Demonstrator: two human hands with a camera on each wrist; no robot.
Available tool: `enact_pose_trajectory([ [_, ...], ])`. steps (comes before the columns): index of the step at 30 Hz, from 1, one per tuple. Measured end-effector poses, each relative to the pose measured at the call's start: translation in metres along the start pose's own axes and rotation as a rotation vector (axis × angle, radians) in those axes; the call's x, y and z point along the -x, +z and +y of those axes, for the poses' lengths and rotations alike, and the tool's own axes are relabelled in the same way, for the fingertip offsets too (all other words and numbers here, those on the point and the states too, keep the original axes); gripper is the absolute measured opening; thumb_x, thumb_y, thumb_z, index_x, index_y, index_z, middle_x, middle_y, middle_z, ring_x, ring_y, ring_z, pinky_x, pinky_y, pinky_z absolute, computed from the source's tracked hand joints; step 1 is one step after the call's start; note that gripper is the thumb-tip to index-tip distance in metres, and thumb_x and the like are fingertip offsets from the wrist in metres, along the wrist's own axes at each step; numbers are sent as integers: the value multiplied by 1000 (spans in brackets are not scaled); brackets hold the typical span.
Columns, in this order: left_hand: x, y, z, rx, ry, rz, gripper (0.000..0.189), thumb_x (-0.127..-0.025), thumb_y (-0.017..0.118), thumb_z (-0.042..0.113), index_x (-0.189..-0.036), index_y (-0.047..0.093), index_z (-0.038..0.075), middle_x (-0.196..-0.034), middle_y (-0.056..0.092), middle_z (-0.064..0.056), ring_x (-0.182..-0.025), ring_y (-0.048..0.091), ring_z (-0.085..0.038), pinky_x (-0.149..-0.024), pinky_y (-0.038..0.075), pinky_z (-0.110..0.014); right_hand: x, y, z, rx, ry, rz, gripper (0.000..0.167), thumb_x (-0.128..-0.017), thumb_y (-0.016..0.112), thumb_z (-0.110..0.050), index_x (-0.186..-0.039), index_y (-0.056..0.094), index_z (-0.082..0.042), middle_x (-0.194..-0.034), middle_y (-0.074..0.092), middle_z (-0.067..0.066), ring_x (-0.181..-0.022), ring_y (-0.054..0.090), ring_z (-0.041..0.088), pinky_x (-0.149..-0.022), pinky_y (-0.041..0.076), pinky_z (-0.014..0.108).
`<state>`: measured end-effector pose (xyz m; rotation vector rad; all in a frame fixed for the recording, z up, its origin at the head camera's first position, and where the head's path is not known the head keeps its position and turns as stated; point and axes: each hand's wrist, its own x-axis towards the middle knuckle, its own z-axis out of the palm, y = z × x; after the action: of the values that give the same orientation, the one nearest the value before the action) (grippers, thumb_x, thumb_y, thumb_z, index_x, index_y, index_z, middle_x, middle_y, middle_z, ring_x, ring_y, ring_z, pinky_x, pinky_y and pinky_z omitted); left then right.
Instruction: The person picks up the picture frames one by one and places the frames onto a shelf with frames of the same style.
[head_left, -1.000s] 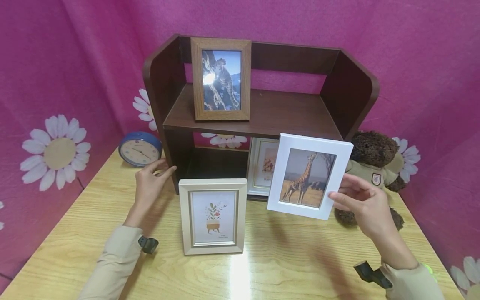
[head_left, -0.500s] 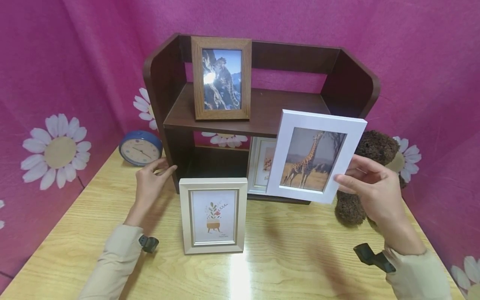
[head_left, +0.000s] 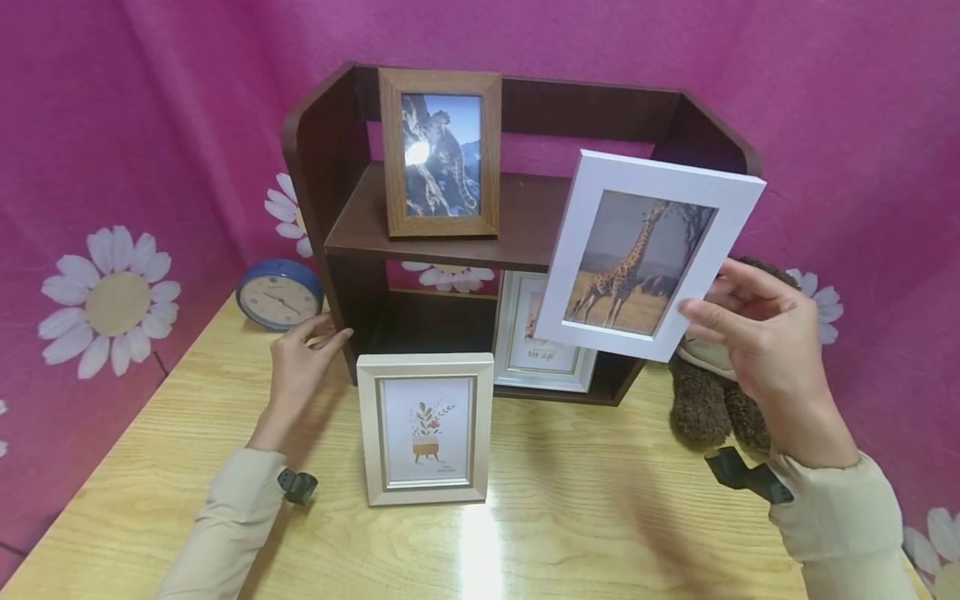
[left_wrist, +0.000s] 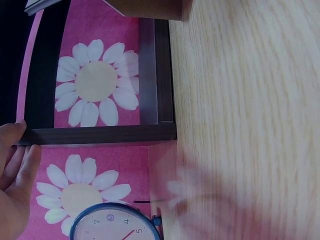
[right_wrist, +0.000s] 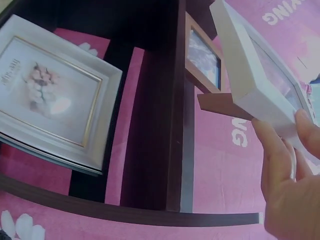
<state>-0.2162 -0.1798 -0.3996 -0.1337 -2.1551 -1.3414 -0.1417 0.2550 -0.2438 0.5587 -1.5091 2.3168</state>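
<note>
My right hand [head_left: 780,367] pinches the right edge of a white photo frame [head_left: 633,267] with a giraffe picture. The frame is tilted and held up before the right half of a dark brown two-tier shelf [head_left: 525,221]. Its brown back stand [right_wrist: 222,105] sticks out in the right wrist view. With thumb and fingers on opposite sides, my left hand [head_left: 300,367] grips the shelf's left side panel [left_wrist: 100,134]. A wood-coloured photo frame [head_left: 442,227] with a big-cat picture stands on the upper tier. Below, a silvery photo frame [head_left: 543,362] is partly hidden by the white one.
A cream photo frame [head_left: 426,496] with a plant picture stands on the wooden table [head_left: 570,533] before the shelf. The blue clock [head_left: 279,294] sits left of the shelf. On the right, a brown teddy bear [head_left: 701,408] is partly covered by my right hand.
My right hand has lifted the white photo frame up and to the right, from in front of the lower tier to the upper tier's height. My left hand stays on the side panel.
</note>
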Motion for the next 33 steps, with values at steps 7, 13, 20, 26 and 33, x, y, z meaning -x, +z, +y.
enact_pose_trajectory([
  [7,0,1,1,5,0,-4,26,-79,74,-2,-102,67,-11,-95,69,-26,-76,52,18,-70,49,-2,-17,6,-4,28,1,51,42,-74,56,31,-107,67,8,-74,69,15,-64,70,21,-53,58,32],
  [13,-1,1,1,2,2,-2,27,-78,74,-2,-102,67,-11,-95,69,-25,-76,52,18,-70,49,-3,-33,10,-2,65,12,102,41,-75,60,27,-106,69,3,-73,70,12,-64,70,18,-54,59,31],
  [20,-1,0,2,-10,17,8,27,-78,75,-2,-102,67,-11,-95,69,-26,-76,52,18,-70,50,-3,-51,15,-2,106,59,142,40,-73,68,21,-106,70,-2,-74,70,10,-66,69,16,-56,59,29],
  [26,0,0,2,0,18,15,27,-78,75,-2,-101,67,-11,-94,69,-26,-76,52,18,-69,49,-2,-62,23,2,160,78,182,42,-70,74,17,-106,70,-4,-75,70,8,-66,70,14,-54,59,26],
  [33,1,0,1,16,9,12,27,-78,75,-2,-101,66,-12,-94,68,-27,-76,52,17,-69,48,-1,-68,32,12,253,110,213,49,-71,76,12,-118,64,0,-75,70,3,-68,69,11,-57,59,25],
])
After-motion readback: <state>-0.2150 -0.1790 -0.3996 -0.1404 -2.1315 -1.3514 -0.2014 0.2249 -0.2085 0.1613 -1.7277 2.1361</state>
